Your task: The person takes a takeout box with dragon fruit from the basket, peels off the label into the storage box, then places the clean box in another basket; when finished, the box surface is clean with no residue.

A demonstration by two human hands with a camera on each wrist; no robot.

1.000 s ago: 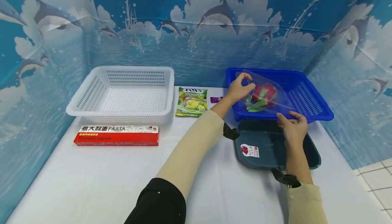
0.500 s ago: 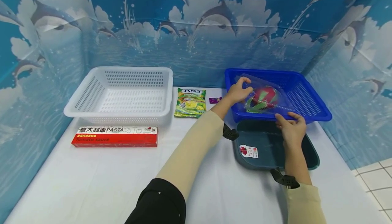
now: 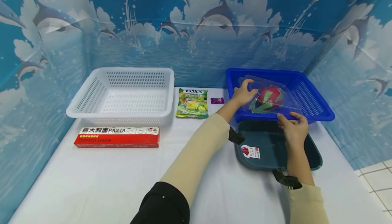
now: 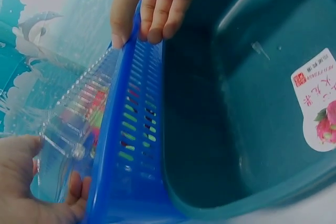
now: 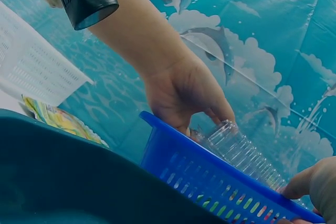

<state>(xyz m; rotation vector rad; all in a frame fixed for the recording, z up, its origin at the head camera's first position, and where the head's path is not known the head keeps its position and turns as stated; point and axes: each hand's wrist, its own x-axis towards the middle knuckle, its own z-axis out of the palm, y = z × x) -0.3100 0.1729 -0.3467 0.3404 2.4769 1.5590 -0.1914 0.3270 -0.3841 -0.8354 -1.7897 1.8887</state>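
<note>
My left hand (image 3: 243, 95) pinches the left corner of a clear ridged plastic lid or tray (image 5: 242, 150). The clear plastic slants inside the blue basket (image 3: 309, 93). Through it shows a red-and-green dragon fruit (image 3: 271, 96); whether the fruit lies in or under it I cannot tell. At the basket's front rim my right hand (image 3: 294, 128) grips, its thumb on the rim by the plastic's corner and other fingers curled outside, as the left wrist view shows. Below that hand stands a dark green basin (image 3: 264, 149) bearing a dragon fruit sticker (image 4: 317, 95).
A white basket (image 3: 134, 111) stands at the back left, with a red-and-white pasta box (image 3: 117, 140) before it. Between the baskets lie a green Fox's candy bag (image 3: 192, 103) and a small purple packet (image 3: 217, 100). A dolphin-print curtain (image 3: 196, 47) hangs behind.
My left hand has shifted slightly right and down, lowering the clear plastic over the dragon fruit. More of the purple packet shows. My right hand stays at the front rim.
</note>
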